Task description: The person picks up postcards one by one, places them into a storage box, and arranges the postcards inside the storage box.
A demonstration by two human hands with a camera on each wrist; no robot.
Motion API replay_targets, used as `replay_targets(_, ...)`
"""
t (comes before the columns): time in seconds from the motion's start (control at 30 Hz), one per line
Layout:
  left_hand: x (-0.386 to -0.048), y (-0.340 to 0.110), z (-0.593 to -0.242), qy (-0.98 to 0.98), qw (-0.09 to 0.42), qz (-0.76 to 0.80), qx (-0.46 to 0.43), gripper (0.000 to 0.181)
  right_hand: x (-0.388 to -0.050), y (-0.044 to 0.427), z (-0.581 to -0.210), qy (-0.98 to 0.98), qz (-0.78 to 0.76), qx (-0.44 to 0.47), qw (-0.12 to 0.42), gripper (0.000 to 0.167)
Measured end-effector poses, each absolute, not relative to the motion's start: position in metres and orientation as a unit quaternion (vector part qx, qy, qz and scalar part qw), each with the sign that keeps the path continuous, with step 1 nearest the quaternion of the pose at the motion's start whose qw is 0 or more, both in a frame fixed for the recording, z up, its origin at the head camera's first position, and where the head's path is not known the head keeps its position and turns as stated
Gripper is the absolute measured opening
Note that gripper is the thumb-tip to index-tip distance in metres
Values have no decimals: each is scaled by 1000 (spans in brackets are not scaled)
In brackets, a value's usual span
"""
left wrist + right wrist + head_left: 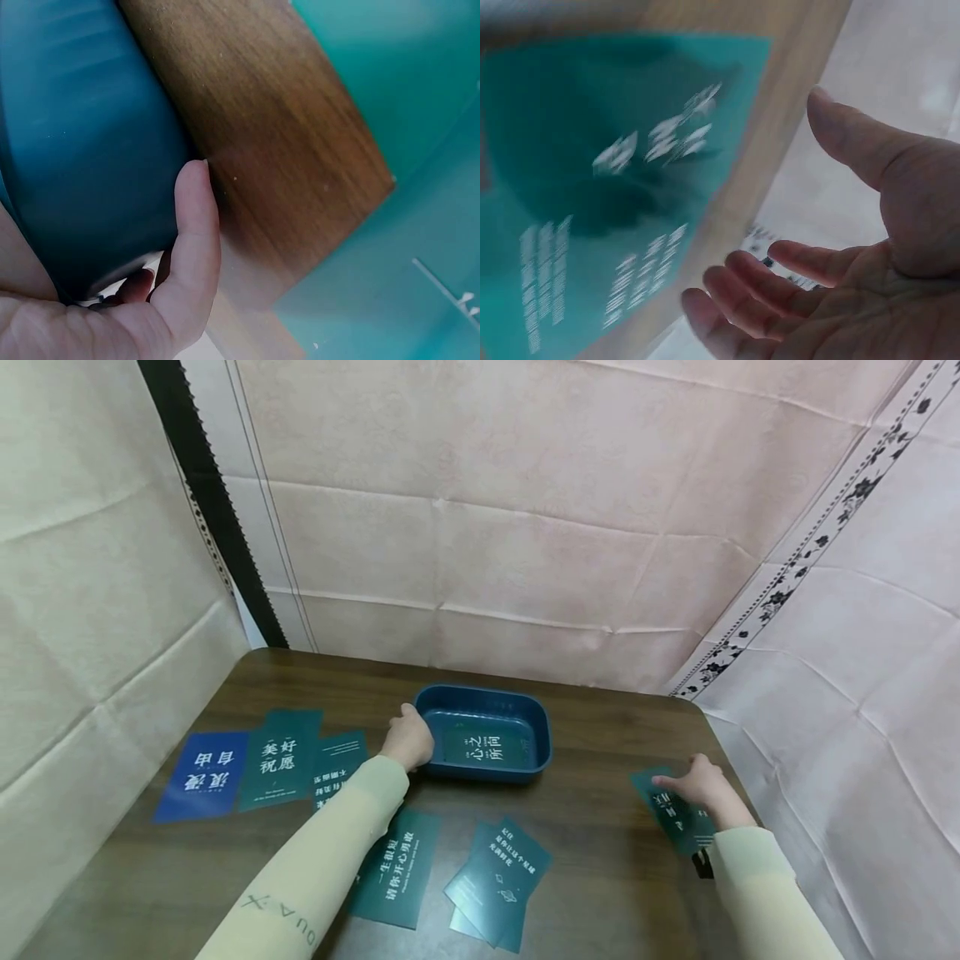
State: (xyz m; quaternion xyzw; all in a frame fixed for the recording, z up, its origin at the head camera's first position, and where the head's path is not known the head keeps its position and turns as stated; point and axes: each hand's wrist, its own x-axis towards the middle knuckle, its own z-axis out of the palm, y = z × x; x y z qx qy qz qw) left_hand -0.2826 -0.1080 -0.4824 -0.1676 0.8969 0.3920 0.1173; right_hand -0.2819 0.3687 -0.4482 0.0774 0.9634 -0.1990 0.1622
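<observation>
My left hand (407,739) grips the left side of a dark blue rectangular tray (487,772) near the table's back edge. In the left wrist view its fingers curl round the tray's outer wall (90,135). A green card (480,745) with white characters lies inside the tray. On the right, my right hand (705,789) hovers over green cards (671,817) with white print. The right wrist view shows this hand (817,292) with fingers spread and nothing in them, apart from the cards, which are blurred there.
To the left lie a blue card (206,777), a green card (281,756) and another partly hidden by my sleeve. A green card (397,868) and some overlapping green cards (501,881) lie in front. A small black object (702,863) shows by the right sleeve.
</observation>
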Motion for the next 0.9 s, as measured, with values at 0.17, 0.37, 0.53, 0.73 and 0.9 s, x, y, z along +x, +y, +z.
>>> replay_targets(0.17, -283, -107, -482, 900, 116, 386, -166, 62, -280, 391, -458, 963, -175, 111, 172, 116)
replay_targets(0.37, -283, -108, -483, 900, 114, 387, -164, 63, -277, 401, -466, 953, -171, 162, 191, 124)
replay_targets(0.53, -283, -108, -483, 901, 115, 386, -164, 62, -275, 402, -471, 950, -162, 183, 192, 126)
replay_targets(0.73, -283, -108, -482, 900, 118, 385, -168, 65, -275, 405, -473, 956, -134, 177, 193, 130)
replay_targets(0.9, -284, -108, -483, 899, 120, 387, -169, 65, -274, 407, -474, 955, -127, 187, 192, 134)
